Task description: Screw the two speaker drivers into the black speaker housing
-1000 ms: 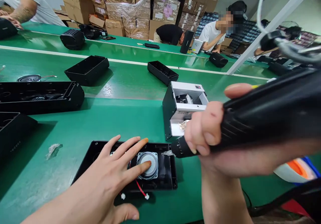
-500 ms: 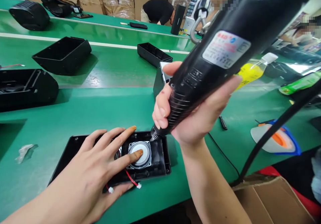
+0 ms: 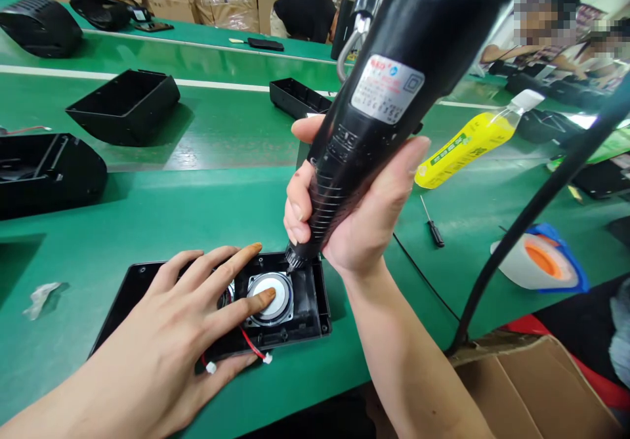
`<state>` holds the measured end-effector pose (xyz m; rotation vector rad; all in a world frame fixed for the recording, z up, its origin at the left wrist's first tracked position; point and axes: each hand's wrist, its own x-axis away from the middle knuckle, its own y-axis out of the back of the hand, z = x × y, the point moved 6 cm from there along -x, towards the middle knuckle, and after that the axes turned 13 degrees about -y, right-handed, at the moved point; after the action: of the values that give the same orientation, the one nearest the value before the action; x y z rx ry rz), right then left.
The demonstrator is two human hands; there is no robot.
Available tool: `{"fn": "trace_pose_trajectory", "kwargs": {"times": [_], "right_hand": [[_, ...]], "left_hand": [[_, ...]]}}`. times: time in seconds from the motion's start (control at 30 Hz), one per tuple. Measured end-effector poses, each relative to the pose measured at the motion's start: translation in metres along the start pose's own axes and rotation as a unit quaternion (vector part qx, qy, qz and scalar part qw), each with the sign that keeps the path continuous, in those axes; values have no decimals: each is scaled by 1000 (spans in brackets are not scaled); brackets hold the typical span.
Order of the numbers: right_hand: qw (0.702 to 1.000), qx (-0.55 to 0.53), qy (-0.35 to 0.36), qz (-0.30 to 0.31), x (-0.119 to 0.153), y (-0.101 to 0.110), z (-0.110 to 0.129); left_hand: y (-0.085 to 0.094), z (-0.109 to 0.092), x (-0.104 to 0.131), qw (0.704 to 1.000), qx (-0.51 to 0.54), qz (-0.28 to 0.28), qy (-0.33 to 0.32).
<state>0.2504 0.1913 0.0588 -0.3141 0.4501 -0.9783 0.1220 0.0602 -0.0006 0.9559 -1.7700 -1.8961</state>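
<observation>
Left hand: the left hand (image 3: 182, 324) lies open and flat on the black panel (image 3: 305, 304), fingers spread; one fingertip presses the silver face of the round speaker (image 3: 268, 294) set in the panel.
Right hand: the right hand (image 3: 352, 212) is closed around the ribbed grip of the electric screwdriver (image 3: 381, 94), holding it tilted, top leaning to the right.
Screwdriver tip: it points down at the far right corner of the speaker, just beside the left index fingertip; whether it touches a screw cannot be told.
Panel: it lies flat on the green desk (image 3: 221, 209), near the front edge, directly under both hands.
Wires: a red wire (image 3: 249, 344) with small white plugs runs from the speaker over the panel's near edge.
Cable: a thick black cable (image 3: 522, 222) runs from upper right down to a cardboard box (image 3: 531, 386).
Right side: a yellow bottle (image 3: 465, 147) lies on the desk, a small screwdriver (image 3: 433, 226) near it, a tape dispenser (image 3: 541, 265) farther right.
Left side: black housings (image 3: 123, 104) stand well apart from the panel.
Background: other people sit at the far desk.
</observation>
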Motion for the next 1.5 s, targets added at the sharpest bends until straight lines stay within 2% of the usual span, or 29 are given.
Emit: {"fn": "trace_pose_trajectory", "kwargs": {"times": [0.2, 0.4, 0.63, 0.73, 0.83, 0.93, 1.03, 1.1, 1.2, 1.27, 1.37, 1.43, 1.5], "right_hand": [[999, -31, 14, 30, 1, -5, -5], [991, -21, -6, 130, 4, -14, -16], [986, -18, -53, 159, 9, -18, -26], [983, -15, -65, 172, 8, -18, -29], [982, -13, -48, 184, 8, -17, -31], [983, -11, -29, 180, 9, -17, -34], [987, -30, -31, 154, 11, -14, -29], [990, -49, -36, 126, 13, -10, -13], [995, -58, 3, 76, 19, 3, 34], [996, -6, 83, 44, 22, 9, 76], [978, 94, 154, -101, 22, 22, 116], [962, 127, 173, -169, 20, 27, 122], [958, 141, 169, -183, 15, 29, 114]], "left_hand": [[3, 0, -3, 1000, -1, 0, 5], [6, -1, -2, 1000, -5, -9, 0], [6, -6, -5, 1000, -18, -11, -16], [8, -6, -6, 1000, -3, -10, 4], [8, -5, -6, 1000, 1, -4, 11], [7, -7, -5, 1000, -13, 1, -10], [3, -7, -1, 1000, -2, -11, 17], [0, -7, 4, 998, 7, -39, 40], [-9, -11, 9, 997, -1, -75, 35], [-14, -14, 9, 996, -15, -88, 19], [-16, -14, 0, 994, -24, -107, 24], [-15, -16, -10, 995, -30, -89, 28], [-13, -19, -19, 997, -40, -58, 20]]}}
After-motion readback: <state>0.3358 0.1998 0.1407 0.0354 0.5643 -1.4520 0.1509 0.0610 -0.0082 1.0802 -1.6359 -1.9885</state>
